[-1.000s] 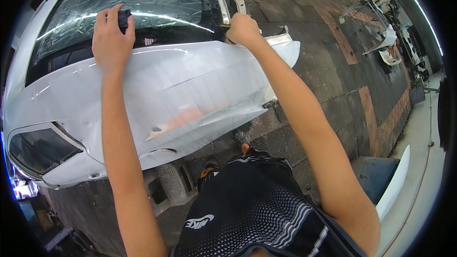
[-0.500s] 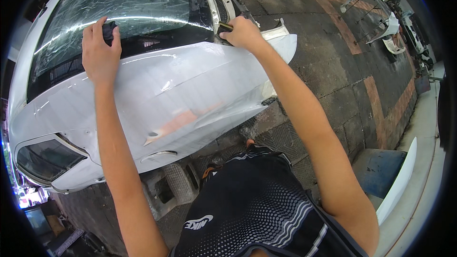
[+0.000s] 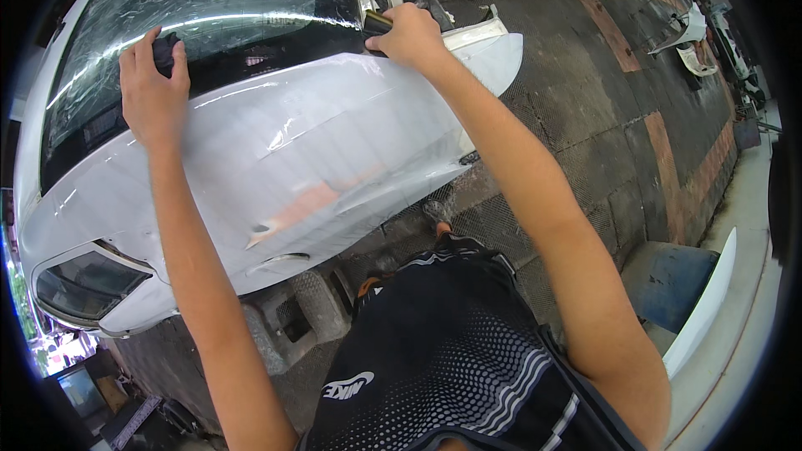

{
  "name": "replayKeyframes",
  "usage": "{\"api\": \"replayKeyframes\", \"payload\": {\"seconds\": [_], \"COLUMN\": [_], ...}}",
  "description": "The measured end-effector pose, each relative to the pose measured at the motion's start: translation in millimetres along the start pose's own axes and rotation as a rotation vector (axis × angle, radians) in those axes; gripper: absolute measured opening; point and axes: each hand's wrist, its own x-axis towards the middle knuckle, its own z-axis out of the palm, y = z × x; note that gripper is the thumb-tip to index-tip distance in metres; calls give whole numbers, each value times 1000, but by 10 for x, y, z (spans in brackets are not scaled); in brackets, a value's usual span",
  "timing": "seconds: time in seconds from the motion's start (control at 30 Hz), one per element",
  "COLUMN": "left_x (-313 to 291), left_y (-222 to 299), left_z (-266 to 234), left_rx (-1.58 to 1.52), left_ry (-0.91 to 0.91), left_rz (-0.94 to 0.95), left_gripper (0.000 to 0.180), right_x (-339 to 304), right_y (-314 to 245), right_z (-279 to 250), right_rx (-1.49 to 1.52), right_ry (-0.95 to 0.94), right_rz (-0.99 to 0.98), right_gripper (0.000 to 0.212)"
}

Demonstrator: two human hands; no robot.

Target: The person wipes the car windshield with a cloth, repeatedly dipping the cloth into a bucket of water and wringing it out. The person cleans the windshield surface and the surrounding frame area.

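My left hand [image 3: 154,96] curls around a dark, crumpled lump [image 3: 165,52], perhaps a cloth, at the lower border of a car's wide glass pane [image 3: 217,4]. My right hand [image 3: 411,38] grips a small black block with a yellowish edge [image 3: 378,23] beside the base of the window pillar. Most of the block hides behind the fingers. Below both hands spreads the car's white side panel [image 3: 217,142], glossy and streaked, with a faded orange patch [image 3: 307,205]. Whitish smears and light reflections cover the glass.
A grey step stool [image 3: 322,313] stands beside the car, close to my legs. Dark textured paving [image 3: 576,134] with reddish strips runs to the right. Loose car parts [image 3: 689,29] lie at the far right. A blue container [image 3: 672,284] and a white curved panel [image 3: 706,309] are near the right wall.
Both hands show slightly further left, the right one also higher. The car has shifted in the picture as well, so the hands stay near the same spots on it. Both grips are unchanged.
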Motion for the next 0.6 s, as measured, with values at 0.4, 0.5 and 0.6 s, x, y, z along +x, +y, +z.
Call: {"api": "replayKeyframes", "payload": {"seconds": [0.4,0.5,0.6], "left_x": [30,35,36], "left_y": [6,23,20], "left_z": [4,-21,-2], "left_rx": [10,7,11], "left_ry": [-41,-36,-35], "left_rz": [-13,-8,-6], "left_gripper": [40,40,40], "right_x": [76,57,47], "right_y": [23,92,120], "right_z": [-256,-191,-104], "right_rx": [-228,-95,-28], "right_ry": [-50,-40,-63], "right_rz": [-198,-106,-72], "right_gripper": [40,36,34]}}
